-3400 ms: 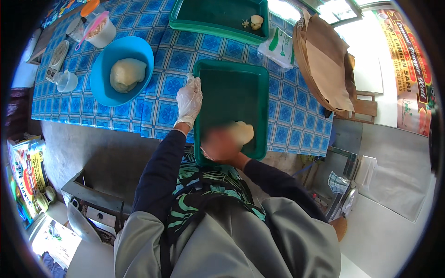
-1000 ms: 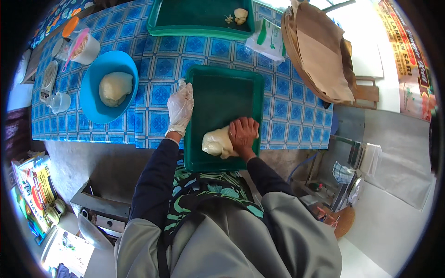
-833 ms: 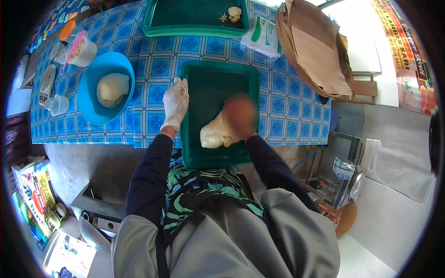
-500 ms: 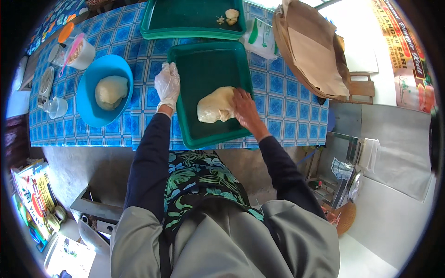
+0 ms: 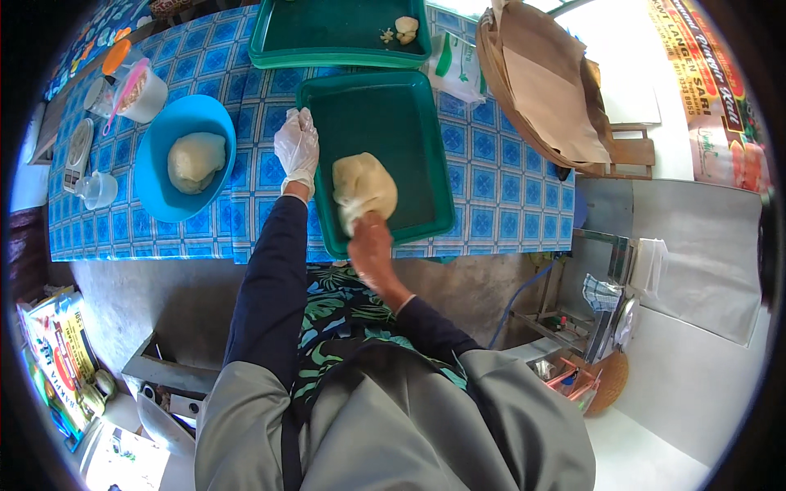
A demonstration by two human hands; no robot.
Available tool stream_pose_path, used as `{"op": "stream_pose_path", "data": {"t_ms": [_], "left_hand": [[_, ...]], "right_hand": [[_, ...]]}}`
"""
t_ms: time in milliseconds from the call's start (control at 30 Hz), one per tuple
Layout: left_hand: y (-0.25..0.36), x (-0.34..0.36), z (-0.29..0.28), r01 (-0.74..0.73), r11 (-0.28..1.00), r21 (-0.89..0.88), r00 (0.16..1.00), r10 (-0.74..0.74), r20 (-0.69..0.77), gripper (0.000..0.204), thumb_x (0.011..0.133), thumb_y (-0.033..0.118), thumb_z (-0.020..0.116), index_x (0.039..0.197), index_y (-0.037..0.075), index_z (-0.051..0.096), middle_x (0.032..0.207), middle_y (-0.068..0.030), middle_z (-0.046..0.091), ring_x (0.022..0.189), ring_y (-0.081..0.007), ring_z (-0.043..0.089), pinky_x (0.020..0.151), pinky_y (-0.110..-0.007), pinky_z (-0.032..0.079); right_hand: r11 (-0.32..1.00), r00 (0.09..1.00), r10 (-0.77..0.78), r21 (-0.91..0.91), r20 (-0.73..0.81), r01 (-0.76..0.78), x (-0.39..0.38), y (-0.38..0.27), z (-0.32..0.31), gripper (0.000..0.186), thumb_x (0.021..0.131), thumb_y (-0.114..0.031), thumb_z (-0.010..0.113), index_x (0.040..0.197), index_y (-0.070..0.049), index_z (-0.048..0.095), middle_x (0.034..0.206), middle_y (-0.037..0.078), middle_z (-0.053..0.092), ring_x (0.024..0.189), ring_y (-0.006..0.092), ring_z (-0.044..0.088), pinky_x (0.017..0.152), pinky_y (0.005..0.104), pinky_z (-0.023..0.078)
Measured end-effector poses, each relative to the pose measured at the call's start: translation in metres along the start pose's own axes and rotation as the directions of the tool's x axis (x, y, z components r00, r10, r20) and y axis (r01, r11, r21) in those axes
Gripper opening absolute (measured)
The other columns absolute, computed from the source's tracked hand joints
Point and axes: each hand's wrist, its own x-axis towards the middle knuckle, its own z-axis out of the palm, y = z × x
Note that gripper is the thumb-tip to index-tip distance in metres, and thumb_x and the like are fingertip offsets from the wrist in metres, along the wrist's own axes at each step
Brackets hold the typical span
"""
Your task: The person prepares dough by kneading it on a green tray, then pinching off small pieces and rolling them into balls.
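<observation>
On my feed, a blue-patterned cloth (image 5: 491,147) covers the table. A lettered banner (image 5: 708,90) lines the right wall; beyond the green tray (image 5: 401,114) lies a white packet (image 5: 457,69) with green markings. I see the dough (image 5: 366,184) toward the tray's near left. The gloved left hand (image 5: 296,147) keeps its fingers together at the rim; the blurred right hand (image 5: 375,254) touches the dough. I can't tell if either grips.

dough (image 5: 370,184) shifted left in tray (image 5: 409,114)
</observation>
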Motion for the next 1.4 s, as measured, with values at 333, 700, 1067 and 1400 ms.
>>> {"op": "stream_pose_path", "data": {"t_ms": [333,700,1067,1400], "left_hand": [[-0.022,0.002,-0.004,-0.007,0.998,0.061,1.0,0.007,-0.008,0.043,0.102,0.039,0.046,0.089,0.002,0.061,0.072,-0.0238,0.063,0.07,-0.0439,0.062,0.06,-0.05,0.044],[-0.016,0.002,-0.003,0.055,0.991,0.122,0.998,-0.057,0.016,0.041,0.101,0.039,0.045,0.095,0.002,0.061,0.072,-0.025,0.065,0.071,-0.0461,0.064,0.063,-0.056,0.047],[-0.008,0.0,-0.001,0.071,0.995,0.064,0.996,-0.074,0.05,0.038,0.101,0.035,0.049,0.095,0.0,0.061,0.071,-0.0242,0.062,0.07,-0.0451,0.061,0.059,-0.048,0.043],[-0.006,0.005,-0.002,0.054,0.988,0.147,0.988,-0.075,0.138,0.048,0.102,0.038,0.043,0.119,-0.004,0.059,0.078,-0.0267,0.066,0.076,-0.046,0.065,0.069,-0.056,0.048]], "right_hand": [[0.981,0.946,-0.187,-0.008,-0.263,0.192,0.106,-0.024,-0.053,0.014,0.08,-0.025,0.067,0.082,-0.011,0.071,0.083,0.012,0.067,0.076,0.0346,0.065,0.065,0.0488,0.051],[0.91,0.821,-0.335,-0.065,0.463,0.409,0.081,-0.045,-0.046,0.019,0.079,-0.025,0.069,0.077,-0.006,0.068,0.08,0.017,0.064,0.082,0.0345,0.063,0.071,0.0487,0.048],[0.731,0.779,-0.602,-0.271,0.177,0.626,0.07,-0.013,0.006,0.021,0.075,-0.021,0.069,0.087,-0.009,0.057,0.086,0.01,0.051,0.088,0.0285,0.05,0.078,0.0467,0.036],[0.656,0.684,-0.691,-0.197,0.231,0.729,0.155,0.038,-0.023,0.013,0.08,-0.017,0.068,0.075,-0.01,0.058,0.076,0.007,0.056,0.08,0.0271,0.055,0.074,0.042,0.041]]}}
